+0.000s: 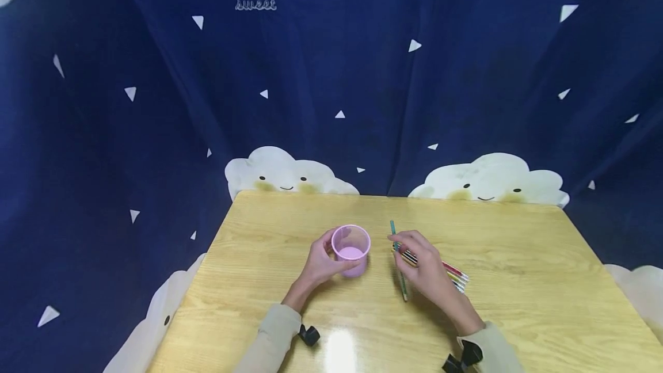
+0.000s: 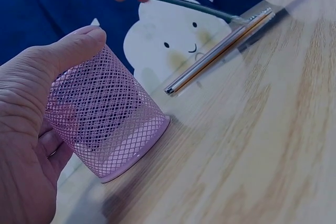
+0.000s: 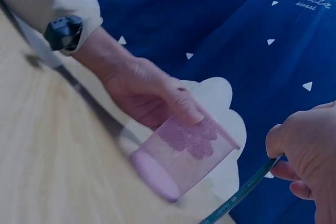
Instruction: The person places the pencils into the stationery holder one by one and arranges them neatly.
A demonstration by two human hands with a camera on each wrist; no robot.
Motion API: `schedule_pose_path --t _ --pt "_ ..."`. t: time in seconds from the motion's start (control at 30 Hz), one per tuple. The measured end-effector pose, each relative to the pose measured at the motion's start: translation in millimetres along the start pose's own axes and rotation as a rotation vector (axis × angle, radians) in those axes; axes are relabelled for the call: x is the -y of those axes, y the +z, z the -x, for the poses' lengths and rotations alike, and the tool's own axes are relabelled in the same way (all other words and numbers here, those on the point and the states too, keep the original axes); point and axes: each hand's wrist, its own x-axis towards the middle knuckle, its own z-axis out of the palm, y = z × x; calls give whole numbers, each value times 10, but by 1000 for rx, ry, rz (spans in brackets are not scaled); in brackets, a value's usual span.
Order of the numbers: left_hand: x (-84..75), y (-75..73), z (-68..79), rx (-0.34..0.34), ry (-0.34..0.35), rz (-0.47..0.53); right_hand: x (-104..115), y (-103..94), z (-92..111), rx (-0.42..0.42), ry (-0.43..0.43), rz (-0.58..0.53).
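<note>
A pink mesh pen holder stands upright with its mouth facing up, and my left hand grips it round the side. The left wrist view shows the thumb lying along the mesh near the rim. To the right, my right hand pinches a green pencil between thumb and fingers. Both ends of that pencil stick out past the hand, the lower one toward the front of the table. Under and beside the right hand lies a small bunch of pencils, partly hidden by it.
The light wooden table carries all of this. Behind it hangs a dark blue curtain with white triangles and smiling clouds along the table's back edge. Each sleeve has a small black device strapped at the wrist.
</note>
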Motion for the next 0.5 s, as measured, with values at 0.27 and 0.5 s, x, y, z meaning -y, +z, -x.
schedule_pose_path --t 0.27,0.5 --pt "-50 20 -1 6 -9 43 46 -30 -252 -21 23 -64" --pt "-28 29 -17 16 16 52 132 -59 -499 -86 -5 -50"
